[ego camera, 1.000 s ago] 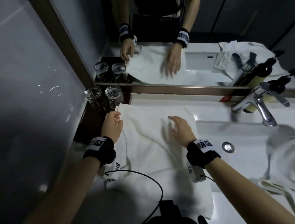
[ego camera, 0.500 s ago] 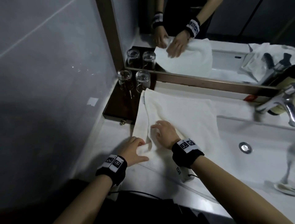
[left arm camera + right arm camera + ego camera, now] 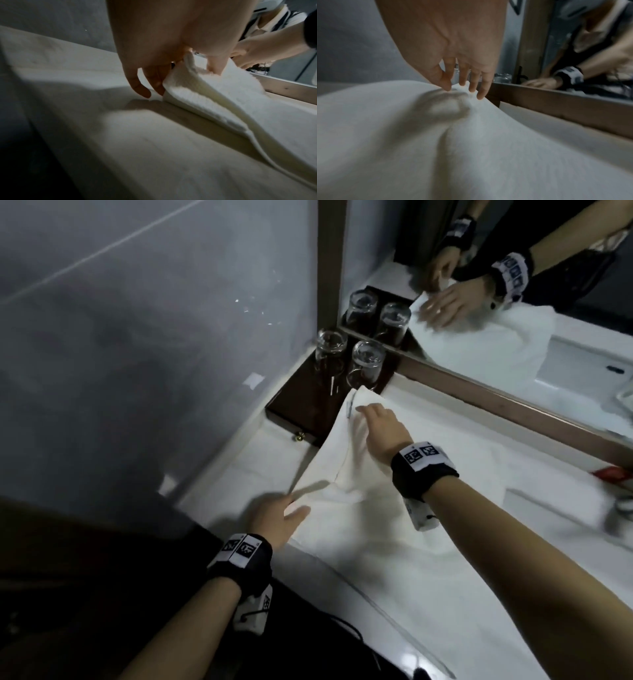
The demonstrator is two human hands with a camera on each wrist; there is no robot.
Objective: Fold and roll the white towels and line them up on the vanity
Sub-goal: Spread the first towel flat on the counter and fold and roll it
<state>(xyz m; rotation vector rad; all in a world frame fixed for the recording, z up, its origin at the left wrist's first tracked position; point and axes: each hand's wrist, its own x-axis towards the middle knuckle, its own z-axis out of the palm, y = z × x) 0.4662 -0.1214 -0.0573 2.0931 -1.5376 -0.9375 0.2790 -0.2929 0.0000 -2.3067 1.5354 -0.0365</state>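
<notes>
Fingers (image 3: 371,412) on rumpled, half-folded white towel (image 3: 370,542)

The head view looks steeply down from above the towel (image 3: 359,535), toward the mirror (image 3: 513,320) behind it. The left wrist view sits low, very close at the towel's left edge; the right wrist view hovers close over its far corner. All 3 share towel and mirror.

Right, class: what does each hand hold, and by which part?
Left hand pinches the white towel by its folded edge; right hand holds nothing, fingertips pressing the far corner.
</notes>
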